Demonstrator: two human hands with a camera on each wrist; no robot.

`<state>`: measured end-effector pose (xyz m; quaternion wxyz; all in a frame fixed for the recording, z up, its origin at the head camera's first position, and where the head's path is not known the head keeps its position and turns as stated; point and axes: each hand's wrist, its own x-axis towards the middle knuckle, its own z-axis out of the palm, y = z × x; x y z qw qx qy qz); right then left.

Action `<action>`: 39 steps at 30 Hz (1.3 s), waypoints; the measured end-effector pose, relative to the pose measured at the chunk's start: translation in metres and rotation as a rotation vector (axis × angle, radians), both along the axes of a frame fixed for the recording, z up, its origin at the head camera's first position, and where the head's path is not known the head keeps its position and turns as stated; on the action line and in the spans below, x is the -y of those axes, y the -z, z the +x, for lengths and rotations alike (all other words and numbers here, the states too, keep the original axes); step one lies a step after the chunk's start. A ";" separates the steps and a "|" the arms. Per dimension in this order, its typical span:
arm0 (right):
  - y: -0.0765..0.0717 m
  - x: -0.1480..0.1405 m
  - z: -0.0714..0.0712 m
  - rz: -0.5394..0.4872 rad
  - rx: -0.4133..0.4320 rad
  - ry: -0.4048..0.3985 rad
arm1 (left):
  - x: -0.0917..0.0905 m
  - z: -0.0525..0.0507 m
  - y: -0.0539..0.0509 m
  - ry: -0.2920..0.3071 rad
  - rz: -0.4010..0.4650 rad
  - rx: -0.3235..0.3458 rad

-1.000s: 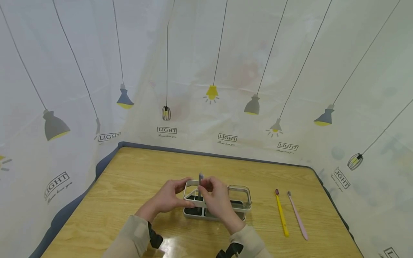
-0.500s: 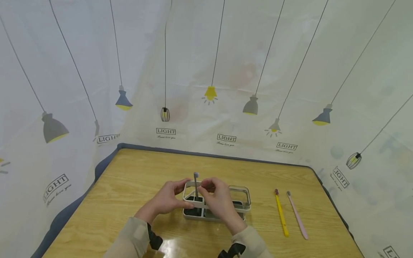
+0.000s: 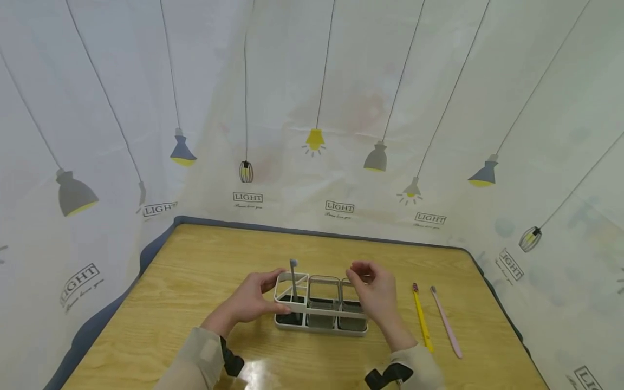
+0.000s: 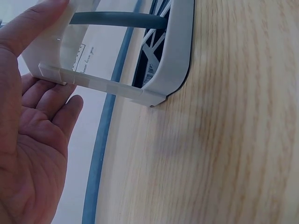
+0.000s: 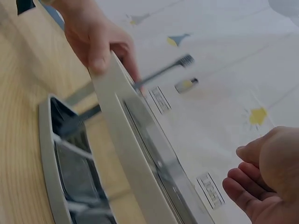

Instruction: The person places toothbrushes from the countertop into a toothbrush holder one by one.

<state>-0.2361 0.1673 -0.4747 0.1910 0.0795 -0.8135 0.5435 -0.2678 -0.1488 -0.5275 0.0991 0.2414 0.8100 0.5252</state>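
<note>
gray toothbrush (image 3: 294, 284) is standing bristles-up in the left section of the rack (image 3: 322, 311), close to upright. i'm running this from far off, so i'm going by the cams, and i can't tell which of the little slots it's passing through. left wrist cam is showing its lower end reaching down to the rack's base.

left hand (image 3: 253, 299) is grasping the left end of the rack's upper frame, thumb pressing the near side and fingers going behind it. right hand (image 3: 377, 292) is hovering by the rack's right end, overlapping it from the head cam, but the right wrist cam is showing a gap. those fingers are bending loosely and holding nothing.

two see-through cups are filling the rack's other sections: the middle cup (image 3: 323, 292) is showing fine, while the right cup (image 3: 348, 293) is partly hiding behind the right hand.

to the right of the rack, a yellow toothbrush (image 3: 422, 319) and a pink toothbrush (image 3: 446, 322) are lying on the wooden table (image 3: 219, 244), yellow being nearer the rack. behind the rack, a pale lamp-print curtain (image 3: 292, 216) is hanging.
</note>
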 end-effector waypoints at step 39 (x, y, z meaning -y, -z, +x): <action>0.053 -0.161 -0.024 0.338 0.419 0.279 | 0.000 -0.001 0.000 0.001 -0.001 0.003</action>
